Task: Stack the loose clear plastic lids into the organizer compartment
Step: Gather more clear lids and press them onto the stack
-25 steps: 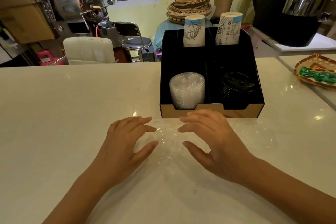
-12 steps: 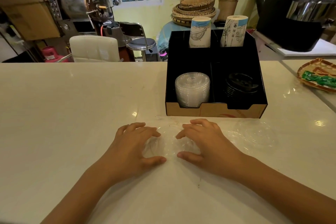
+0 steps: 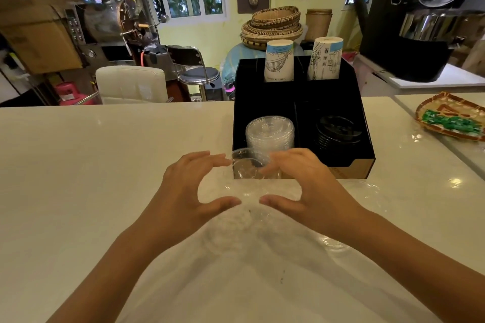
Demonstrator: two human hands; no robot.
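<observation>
Head view is showing two hands, left hand (image 3: 189, 191) and right hand (image 3: 309, 189), cupping clear lids (image 3: 248, 169) between them before the organizer (image 3: 364, 139) holding two cup stacks (image 3: 278, 60).

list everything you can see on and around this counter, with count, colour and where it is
counter: one, white, foreground
organizer: one, black, centre of counter
clear lid stack: one stack, clear, front-left compartment
black lid stack: one stack, black, front-right compartment
paper cup stacks: two, white and blue, rear compartments
loose lids: several, clear, on counter before organizer
lifted lids: count unclear, clear, between the hands
tray: one, woven, far right
baskets: one stack, behind organizer
left hand: curled around lids
right hand: curled around lids
</observation>
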